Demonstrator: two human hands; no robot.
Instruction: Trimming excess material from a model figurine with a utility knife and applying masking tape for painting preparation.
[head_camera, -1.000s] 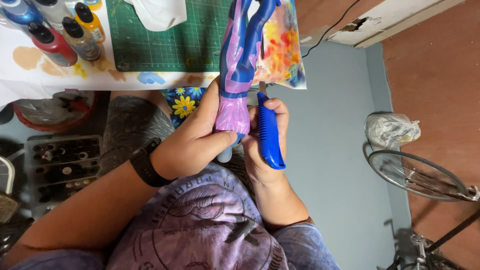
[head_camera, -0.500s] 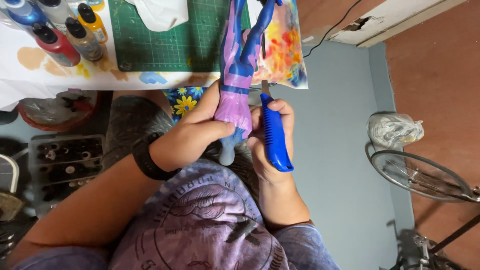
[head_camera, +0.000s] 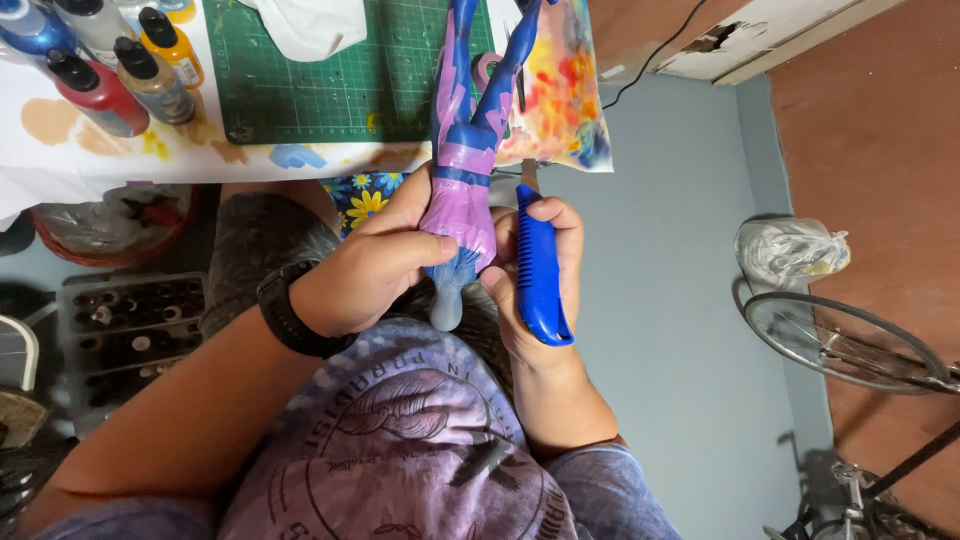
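1. Right now, the left hand (head_camera: 365, 270) is clamped around the torso of a painted doll (head_camera: 462, 190), thumb across the front, fingers wrapped behind.
2. The right hand (head_camera: 535, 275) is closed around a blue utility knife (head_camera: 538, 270), whose short blade points up beside the doll's hip.
3. Judging from this grip, cutting well means keeping the left thumb clear of the blade and using short, light strokes.
4. Held over the lap, the doll's legs reach up past the table edge (head_camera: 120, 170) near the green cutting mat (head_camera: 330, 90).
5. It is purple and pink at the body, blue on the legs, with a pale neck stub.
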